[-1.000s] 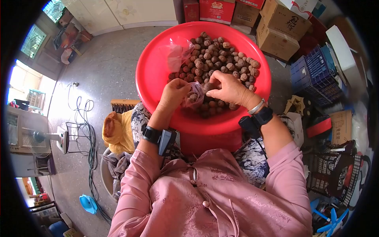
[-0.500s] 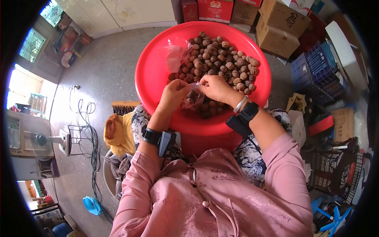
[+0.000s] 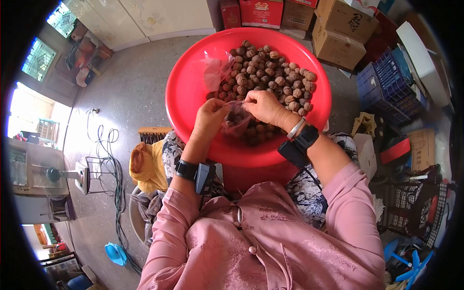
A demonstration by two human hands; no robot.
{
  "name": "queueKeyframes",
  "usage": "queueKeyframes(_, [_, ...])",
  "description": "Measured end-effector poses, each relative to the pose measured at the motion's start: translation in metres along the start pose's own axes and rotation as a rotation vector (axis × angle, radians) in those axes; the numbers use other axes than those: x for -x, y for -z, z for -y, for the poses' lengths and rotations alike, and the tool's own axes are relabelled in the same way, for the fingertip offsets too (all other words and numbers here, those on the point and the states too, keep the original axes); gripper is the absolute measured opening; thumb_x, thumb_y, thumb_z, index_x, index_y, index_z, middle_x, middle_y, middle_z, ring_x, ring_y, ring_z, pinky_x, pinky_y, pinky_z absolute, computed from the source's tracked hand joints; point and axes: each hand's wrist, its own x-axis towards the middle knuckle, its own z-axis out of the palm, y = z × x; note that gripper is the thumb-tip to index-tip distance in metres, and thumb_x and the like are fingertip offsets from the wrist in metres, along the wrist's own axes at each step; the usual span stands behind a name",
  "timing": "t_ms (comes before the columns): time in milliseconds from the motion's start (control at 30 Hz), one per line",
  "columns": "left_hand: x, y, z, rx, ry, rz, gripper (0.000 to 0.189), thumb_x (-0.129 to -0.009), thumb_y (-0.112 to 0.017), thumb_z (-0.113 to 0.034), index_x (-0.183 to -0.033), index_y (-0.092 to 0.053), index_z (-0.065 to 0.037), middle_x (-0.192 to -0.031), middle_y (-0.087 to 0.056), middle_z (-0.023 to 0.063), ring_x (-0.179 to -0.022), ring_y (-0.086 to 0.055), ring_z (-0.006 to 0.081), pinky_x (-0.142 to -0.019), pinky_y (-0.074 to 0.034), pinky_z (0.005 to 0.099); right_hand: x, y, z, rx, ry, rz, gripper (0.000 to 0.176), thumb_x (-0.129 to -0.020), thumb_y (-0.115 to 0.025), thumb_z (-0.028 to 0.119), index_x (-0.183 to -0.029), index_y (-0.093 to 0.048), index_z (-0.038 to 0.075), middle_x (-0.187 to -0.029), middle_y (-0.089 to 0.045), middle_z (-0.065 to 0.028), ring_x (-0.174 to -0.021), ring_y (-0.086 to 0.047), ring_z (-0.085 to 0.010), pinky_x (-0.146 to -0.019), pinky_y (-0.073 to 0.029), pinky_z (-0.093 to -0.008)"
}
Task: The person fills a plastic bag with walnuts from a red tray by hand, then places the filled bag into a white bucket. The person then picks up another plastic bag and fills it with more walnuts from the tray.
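Observation:
Both hands hold the top edge of a clear plastic bag with walnuts inside, over the near part of a round red basin. My left hand pinches the bag's left side. Its right side is between the fingers of my right hand. Beyond and to the right of my hands lies a large heap of brown walnuts. Another clear plastic bag rests on the left of the basin, beside the heap.
A brush and a yellow cloth item are left of my legs. Cables and a fan stand farther left. Cardboard boxes and blue crates are at the right.
The bag's mouth between my hands is spread a little wider. Both hands keep their hold, and the view has shifted slightly.

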Motion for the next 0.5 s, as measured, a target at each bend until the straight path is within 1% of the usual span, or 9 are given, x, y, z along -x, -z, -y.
queueKeyframes(100, [-0.001, 0.002, 0.003, -0.011, -0.007, 0.031, 0.011, -0.09, -0.067, -0.011, -0.092, -0.063, -0.001, -0.079, -0.063, 0.0011, -0.067, -0.056, 0.0068, -0.058, -0.046, 0.0216, -0.003, -0.004, -0.008, -0.084, -0.017, -0.013, 0.018, -0.082, -0.067, 0.019, -0.088, -0.067, 0.001, -0.08, -0.069, -0.0161, -0.078, -0.068, -0.0266, -0.074, -0.052, -0.0371])
queueKeyframes(167, [0.0, 0.002, 0.001, -0.013, 0.015, 0.038, 0.012, -0.09, -0.067, -0.012, -0.093, -0.063, -0.001, -0.079, -0.063, 0.0016, -0.068, -0.056, 0.007, -0.059, -0.046, 0.022, -0.003, -0.003, -0.007, -0.072, 0.044, 0.001, 0.014, -0.089, -0.065, 0.014, -0.085, -0.063, 0.001, -0.073, -0.066, -0.0044, -0.059, -0.065, -0.0113, -0.053, -0.053, -0.027])
queueKeyframes(200, [0.001, 0.002, -0.001, -0.013, 0.038, 0.045, 0.013, -0.09, -0.067, -0.012, -0.093, -0.063, -0.001, -0.08, -0.064, 0.0021, -0.069, -0.056, 0.0073, -0.059, -0.047, 0.0224, -0.003, -0.004, -0.008, -0.074, 0.043, 0.0, 0.014, -0.089, -0.065, 0.014, -0.085, -0.063, 0.001, -0.073, -0.066, -0.0044, -0.059, -0.065, -0.0113, -0.053, -0.053, -0.027])
queueKeyframes(400, [-0.004, 0.002, 0.011, -0.06, 0.023, 0.014, 0.013, -0.09, -0.067, -0.012, -0.094, -0.064, -0.001, -0.082, -0.064, 0.0032, -0.07, -0.059, 0.009, -0.06, -0.048, 0.0233, -0.005, 0.003, -0.013, -0.125, 0.062, 0.1, 0.017, -0.091, -0.064, 0.017, -0.085, -0.063, 0.001, -0.073, -0.066, -0.0054, -0.062, -0.066, -0.0123, -0.055, -0.054, -0.0279])
queueKeyframes(467, [-0.006, 0.002, 0.014, -0.019, 0.045, 0.025, 0.013, -0.09, -0.067, -0.012, -0.094, -0.064, -0.001, -0.082, -0.065, 0.0034, -0.071, -0.059, 0.0092, -0.06, -0.048, 0.0236, -0.006, 0.012, -0.01, -0.08, -0.014, 0.206, 0.023, -0.094, -0.06, 0.021, -0.085, -0.063, 0.0, -0.073, -0.066, -0.0051, -0.063, -0.066, -0.0134, -0.055, -0.055, -0.0293])
queueKeyframes(500, [-0.006, 0.002, 0.015, 0.02, 0.068, 0.033, 0.013, -0.09, -0.067, -0.013, -0.093, -0.064, -0.001, -0.082, -0.065, 0.0035, -0.072, -0.059, 0.0094, -0.061, -0.048, 0.024, -0.007, 0.014, -0.011, -0.08, -0.017, 0.205, 0.023, -0.094, -0.06, 0.021, -0.085, -0.063, 0.0, -0.073, -0.066, -0.0051, -0.063, -0.066, -0.0134, -0.055, -0.055, -0.0293])
